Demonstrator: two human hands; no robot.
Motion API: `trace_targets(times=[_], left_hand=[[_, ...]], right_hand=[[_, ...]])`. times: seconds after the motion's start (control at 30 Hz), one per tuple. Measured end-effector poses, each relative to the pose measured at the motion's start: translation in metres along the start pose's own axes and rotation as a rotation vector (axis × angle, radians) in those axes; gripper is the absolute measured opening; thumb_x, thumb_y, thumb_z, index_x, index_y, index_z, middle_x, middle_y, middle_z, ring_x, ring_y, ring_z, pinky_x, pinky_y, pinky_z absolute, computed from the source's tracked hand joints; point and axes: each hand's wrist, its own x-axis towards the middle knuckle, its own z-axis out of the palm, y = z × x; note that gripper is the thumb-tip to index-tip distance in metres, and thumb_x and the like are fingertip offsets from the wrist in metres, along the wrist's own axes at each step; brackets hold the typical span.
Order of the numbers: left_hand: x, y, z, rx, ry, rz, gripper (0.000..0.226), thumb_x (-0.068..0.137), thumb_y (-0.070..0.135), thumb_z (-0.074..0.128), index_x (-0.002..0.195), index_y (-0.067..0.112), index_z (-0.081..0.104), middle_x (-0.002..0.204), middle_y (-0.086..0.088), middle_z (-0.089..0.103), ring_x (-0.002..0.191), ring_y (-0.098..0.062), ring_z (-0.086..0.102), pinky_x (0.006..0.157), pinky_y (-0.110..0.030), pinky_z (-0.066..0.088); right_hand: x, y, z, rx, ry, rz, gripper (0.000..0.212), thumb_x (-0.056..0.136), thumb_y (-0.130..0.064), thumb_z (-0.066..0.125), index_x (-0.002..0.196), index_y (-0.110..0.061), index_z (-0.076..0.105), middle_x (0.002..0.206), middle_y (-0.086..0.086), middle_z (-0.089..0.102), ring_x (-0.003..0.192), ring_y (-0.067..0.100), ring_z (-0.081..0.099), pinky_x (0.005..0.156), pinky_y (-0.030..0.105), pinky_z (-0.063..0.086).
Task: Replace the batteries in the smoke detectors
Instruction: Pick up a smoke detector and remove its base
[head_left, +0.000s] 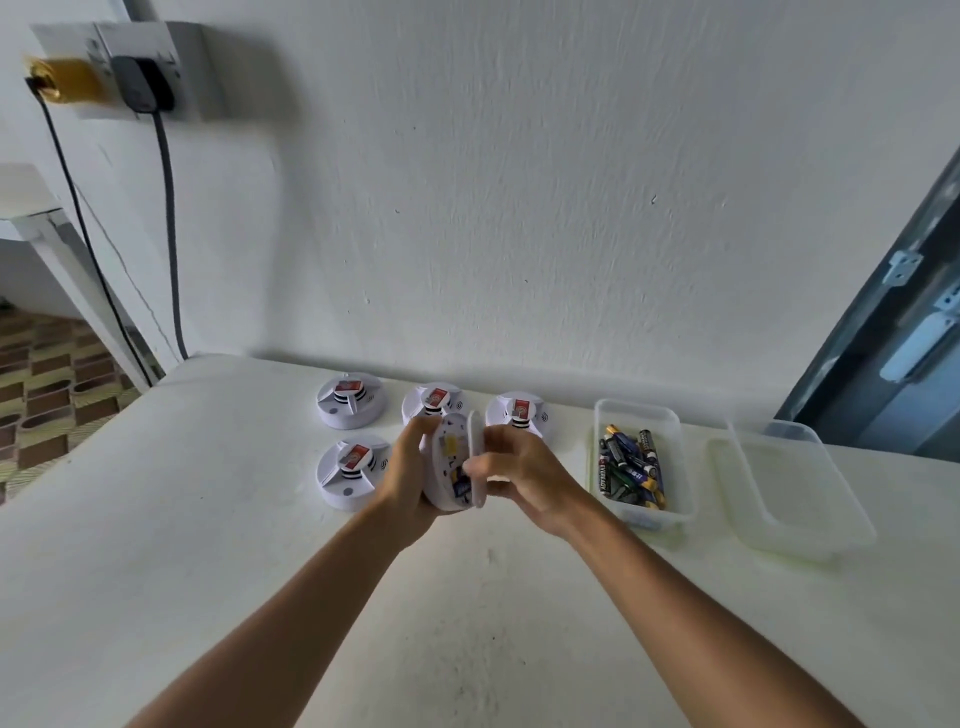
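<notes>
A white table (208, 545) stands against a white plastered wall (519, 182), with a socket plate (132, 67) holding a black plug and cables high on the left, patterned floor tiles (47, 384) below it, and a dark door frame (883, 338) at the right. Four closed smoke detectors lie near the wall — one at back left (351, 400), one in front of it (353, 474), two more (434, 400) (519, 413) partly behind the hands. Right of them sits a clear tub of batteries (631, 470), then an empty clear tub (789, 493) with a lid leaning in it. Above the table's middle, the opened detector (451, 467) is held on edge, its flat faces turned left and right, inner side with a battery facing the right hand. The left hand (410, 473) cups the body from behind, fingers curled round its rim; the right hand (519, 470) pinches the detached cover plate (477, 457), which stands upright just beside the body.
</notes>
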Motion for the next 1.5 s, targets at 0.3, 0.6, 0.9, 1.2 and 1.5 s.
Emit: trace_targets(times=[0.3, 0.6, 0.9, 1.2, 1.5], left_hand=[[0.008, 0.036, -0.030, -0.145, 0.087, 0.086, 0.035, 0.095, 0.040, 0.040, 0.105, 0.017, 0.065, 0.112, -0.018, 0.063, 0.104, -0.033, 0.057, 0.092, -0.049, 0.046], [0.008, 0.041, -0.033, -0.155, -0.034, 0.119, 0.040, 0.096, 0.036, 0.033, 0.107, 0.016, 0.066, 0.110, -0.017, 0.065, 0.104, -0.032, 0.058, 0.102, -0.050, 0.042], [0.011, 0.021, 0.066, -0.184, -0.226, 0.169, 0.037, 0.092, 0.034, 0.034, 0.110, 0.020, 0.064, 0.105, -0.015, 0.061, 0.092, -0.030, 0.057, 0.077, -0.039, 0.046], [0.009, -0.021, 0.218, -0.123, -0.293, 0.234, 0.042, 0.080, 0.039, 0.045, 0.116, 0.024, 0.060, 0.102, -0.011, 0.061, 0.085, -0.025, 0.056, 0.065, -0.031, 0.044], [0.010, -0.053, 0.293, -0.045, -0.203, 0.329, 0.059, 0.070, 0.039, 0.047, 0.124, 0.019, 0.058, 0.107, -0.012, 0.060, 0.092, -0.027, 0.057, 0.059, -0.029, 0.048]], right_hand=[[0.019, 0.047, 0.016, -0.931, 0.340, 0.067, 0.040, 0.070, -0.036, 0.078, 0.097, -0.010, 0.065, 0.094, 0.006, 0.059, 0.090, 0.021, 0.053, 0.071, 0.026, 0.043], [0.009, 0.041, 0.037, -0.748, 0.498, -0.162, 0.026, 0.095, -0.015, 0.057, 0.120, -0.009, 0.061, 0.123, 0.005, 0.060, 0.105, 0.012, 0.056, 0.081, 0.006, 0.043], [-0.020, -0.004, -0.019, -0.370, 0.678, -0.223, 0.013, 0.091, -0.011, 0.058, 0.101, -0.014, 0.066, 0.101, 0.003, 0.070, 0.079, 0.011, 0.063, 0.065, 0.020, 0.049], [-0.095, -0.030, -0.154, -0.278, 0.682, -0.261, 0.015, 0.085, -0.004, 0.065, 0.085, -0.019, 0.069, 0.086, -0.005, 0.071, 0.078, 0.009, 0.065, 0.071, 0.028, 0.055], [-0.128, -0.045, -0.238, -0.179, 0.451, -0.139, 0.009, 0.085, -0.005, 0.071, 0.083, -0.010, 0.064, 0.087, 0.007, 0.071, 0.078, 0.019, 0.067, 0.068, 0.030, 0.057]])
